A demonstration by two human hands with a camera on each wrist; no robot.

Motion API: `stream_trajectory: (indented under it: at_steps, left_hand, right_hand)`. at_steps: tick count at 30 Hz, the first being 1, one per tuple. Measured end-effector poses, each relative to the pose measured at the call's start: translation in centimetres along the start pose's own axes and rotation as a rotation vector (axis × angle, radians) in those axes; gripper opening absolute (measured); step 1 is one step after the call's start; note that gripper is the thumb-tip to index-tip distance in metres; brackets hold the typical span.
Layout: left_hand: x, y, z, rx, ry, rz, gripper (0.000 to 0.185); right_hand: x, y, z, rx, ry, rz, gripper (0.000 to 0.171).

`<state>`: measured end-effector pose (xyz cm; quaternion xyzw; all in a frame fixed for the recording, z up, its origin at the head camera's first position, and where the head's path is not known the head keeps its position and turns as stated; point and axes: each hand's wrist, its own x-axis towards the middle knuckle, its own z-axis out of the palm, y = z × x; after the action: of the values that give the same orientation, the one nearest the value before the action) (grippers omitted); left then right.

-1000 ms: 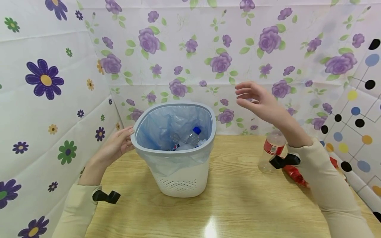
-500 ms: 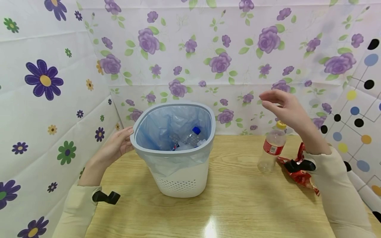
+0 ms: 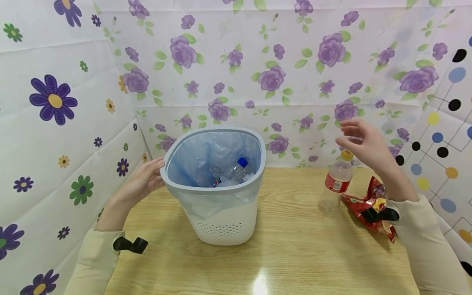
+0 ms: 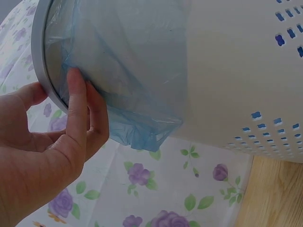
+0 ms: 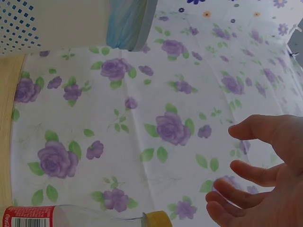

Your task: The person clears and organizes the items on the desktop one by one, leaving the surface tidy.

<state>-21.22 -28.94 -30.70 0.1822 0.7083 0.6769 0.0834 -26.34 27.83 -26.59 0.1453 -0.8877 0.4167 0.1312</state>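
Note:
A white waste bin (image 3: 221, 221) with a grey rim (image 3: 214, 188) and a blue liner stands on the wooden table (image 3: 287, 254); a clear bottle with a blue cap (image 3: 241, 162) lies inside. My left hand (image 3: 145, 180) rests with straight fingers against the bin's left rim (image 4: 45, 80). My right hand (image 3: 363, 141) hovers empty, fingers relaxed, just above a clear bottle (image 3: 333, 186) with a yellow cap (image 5: 158, 219) and red label. A crumpled red wrapper (image 3: 368, 200) lies to the right of that bottle.
Floral-patterned sheets (image 3: 258, 61) wall in the table at the back and left; a dotted sheet (image 3: 450, 135) closes the right side. The blue liner (image 4: 137, 99) hangs over the bin's outside.
My right hand has moved from beside the bin to the right and down, to above the yellow-capped bottle. The left hand and the bin have stayed put.

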Motion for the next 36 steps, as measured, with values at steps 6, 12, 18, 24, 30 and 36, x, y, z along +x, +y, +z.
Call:
stream_trajectory:
  at_steps: [6, 12, 18, 24, 30, 36]
  left_hand:
    - [0.0, 0.0, 0.0, -0.002, 0.006, -0.005, 0.058]
    - [-0.1, 0.1, -0.1, -0.003, 0.015, -0.015, 0.060]
    - [-0.1, 0.2, -0.1, 0.009, 0.020, -0.028, 0.060]
    - [0.0, 0.2, -0.1, 0.017, 0.019, -0.029, 0.060]
    - [0.0, 0.2, 0.0, 0.025, 0.018, -0.036, 0.060]
    - [0.0, 0.2, 0.1, 0.017, 0.018, -0.036, 0.061]
  right_hand:
    - [-0.2, 1.4, 0.2, 0.041, -0.049, 0.096, 0.085]
    - [-0.4, 2.9, 0.7, 0.042, -0.086, 0.168, 0.095]
    - [-0.5, 4.3, 1.3, 0.043, -0.081, 0.160, 0.095]
    - [-0.6, 5.6, 1.8, 0.068, -0.125, 0.210, 0.098]
    - [-0.8, 6.7, 2.1, 0.094, -0.174, 0.282, 0.103]
    - [-0.9, 7.7, 2.1, 0.083, -0.199, 0.292, 0.103]
